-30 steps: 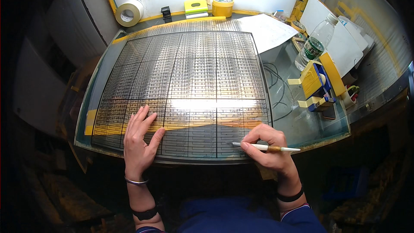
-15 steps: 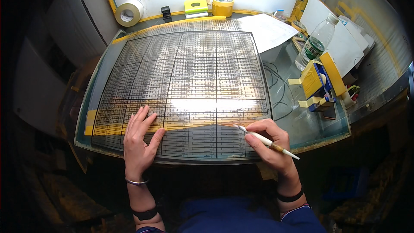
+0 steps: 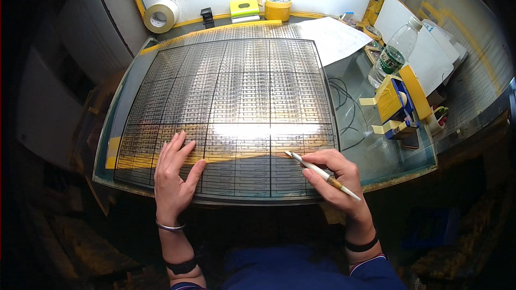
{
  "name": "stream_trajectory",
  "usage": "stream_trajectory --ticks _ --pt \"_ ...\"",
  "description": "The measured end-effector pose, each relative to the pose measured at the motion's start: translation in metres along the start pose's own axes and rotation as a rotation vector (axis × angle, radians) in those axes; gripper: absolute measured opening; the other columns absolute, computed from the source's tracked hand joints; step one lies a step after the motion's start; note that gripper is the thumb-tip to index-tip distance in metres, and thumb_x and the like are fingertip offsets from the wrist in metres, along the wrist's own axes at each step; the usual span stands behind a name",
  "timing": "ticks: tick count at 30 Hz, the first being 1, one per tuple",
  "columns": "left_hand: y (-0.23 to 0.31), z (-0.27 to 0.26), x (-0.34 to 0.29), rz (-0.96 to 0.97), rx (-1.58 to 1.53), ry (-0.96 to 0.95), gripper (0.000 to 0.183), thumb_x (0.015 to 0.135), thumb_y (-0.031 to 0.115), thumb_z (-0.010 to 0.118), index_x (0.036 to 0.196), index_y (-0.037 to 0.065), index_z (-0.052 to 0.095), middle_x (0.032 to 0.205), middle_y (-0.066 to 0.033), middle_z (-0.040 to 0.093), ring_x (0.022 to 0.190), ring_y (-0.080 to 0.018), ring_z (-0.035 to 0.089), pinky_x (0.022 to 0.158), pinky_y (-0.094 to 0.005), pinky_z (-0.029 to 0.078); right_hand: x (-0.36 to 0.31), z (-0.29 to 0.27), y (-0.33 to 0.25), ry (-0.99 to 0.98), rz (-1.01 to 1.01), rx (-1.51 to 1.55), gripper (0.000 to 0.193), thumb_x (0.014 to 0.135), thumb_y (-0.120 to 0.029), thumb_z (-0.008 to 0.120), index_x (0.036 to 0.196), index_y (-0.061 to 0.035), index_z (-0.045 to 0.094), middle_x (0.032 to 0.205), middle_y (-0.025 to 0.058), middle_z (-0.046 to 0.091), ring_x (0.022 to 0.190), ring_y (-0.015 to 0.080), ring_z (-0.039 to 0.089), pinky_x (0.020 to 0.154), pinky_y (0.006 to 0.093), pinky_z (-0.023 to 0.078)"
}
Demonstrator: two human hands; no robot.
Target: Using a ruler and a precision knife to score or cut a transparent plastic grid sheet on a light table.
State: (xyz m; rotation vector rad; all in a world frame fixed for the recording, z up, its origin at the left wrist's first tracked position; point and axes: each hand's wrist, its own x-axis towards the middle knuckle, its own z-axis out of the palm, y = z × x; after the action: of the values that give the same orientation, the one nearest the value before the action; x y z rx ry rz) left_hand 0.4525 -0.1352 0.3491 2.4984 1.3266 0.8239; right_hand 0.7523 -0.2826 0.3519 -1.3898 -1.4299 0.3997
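A large sheet of clear film (image 3: 236, 91) printed with dense dark circuit-like lines and a black grid covers most of the glass-topped table. My left hand (image 3: 176, 174) lies on its lower left part, fingers spread and pressed flat. Between the fingers and thumb of my right hand (image 3: 336, 180) is a slim white pen-shaped tool (image 3: 317, 169) with a brownish band. Its narrow tip points up and left, at the film near the lower right; whether it touches, I cannot tell. A yellow strip (image 3: 236, 157) shows through the film beneath the tip's level.
To the right stand a blue-and-yellow tape dispenser (image 3: 399, 108), a clear plastic bottle (image 3: 395, 53) and a loose dark cable (image 3: 346, 99). White paper (image 3: 336, 37) lies at the back right. Along the back are a tape roll (image 3: 161, 16) and a yellow round tub (image 3: 278, 8).
My right hand has turned slightly, and the pen-shaped tool's tip has shifted a little left and up, its back end swinging left. My left hand stays in place.
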Motion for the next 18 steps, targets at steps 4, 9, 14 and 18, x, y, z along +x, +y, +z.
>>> stream_trajectory --ticks 4,9,14,18 --pt "0.0002 -0.0001 0.0003 0.002 -0.004 -0.002 0.045 0.092 0.026 0.075 0.131 0.004 0.069 0.148 -0.0163 0.058 0.144 -0.0330 0.048 0.123 -0.0480 0.031 0.0000 -0.0008 -0.0031 -0.013 0.019 0.003 0.020 0.085 -0.005 0.078 0.103 0.0010 0.075 0.096 0.0150 0.075 0.093 0.0275 0.070 0.085 0.0354 0.054" --pt "0.0004 -0.0001 -0.0001 -0.005 -0.003 -0.004 0.044 0.092 0.025 0.075 0.131 0.004 0.068 0.148 -0.0163 0.058 0.144 -0.0330 0.048 0.123 -0.0477 0.031 -0.0002 -0.0022 -0.0028 -0.042 0.012 0.005 0.016 0.083 -0.006 0.078 0.097 0.0006 0.075 0.092 0.0140 0.074 0.088 0.0267 0.070 0.081 0.0350 0.053" --pt "0.0008 0.0000 -0.0002 -0.005 -0.007 -0.002 0.044 0.092 0.025 0.075 0.131 0.003 0.068 0.148 -0.0164 0.058 0.144 -0.0334 0.048 0.123 -0.0478 0.031 -0.0005 -0.0036 -0.0026 -0.063 0.006 0.012 0.013 0.082 -0.005 0.078 0.093 0.0002 0.074 0.088 0.0131 0.073 0.082 0.0247 0.068 0.077 0.0339 0.053" --pt "0.0010 -0.0006 0.0000 -0.001 -0.010 0.001 0.044 0.092 0.025 0.075 0.130 0.003 0.068 0.147 -0.0169 0.058 0.144 -0.0336 0.048 0.122 -0.0478 0.031 -0.0014 -0.0032 -0.0003 -0.062 -0.032 0.028 0.011 0.080 -0.003 0.077 0.090 0.0001 0.073 0.084 0.0117 0.072 0.079 0.0232 0.067 0.075 0.0336 0.052"
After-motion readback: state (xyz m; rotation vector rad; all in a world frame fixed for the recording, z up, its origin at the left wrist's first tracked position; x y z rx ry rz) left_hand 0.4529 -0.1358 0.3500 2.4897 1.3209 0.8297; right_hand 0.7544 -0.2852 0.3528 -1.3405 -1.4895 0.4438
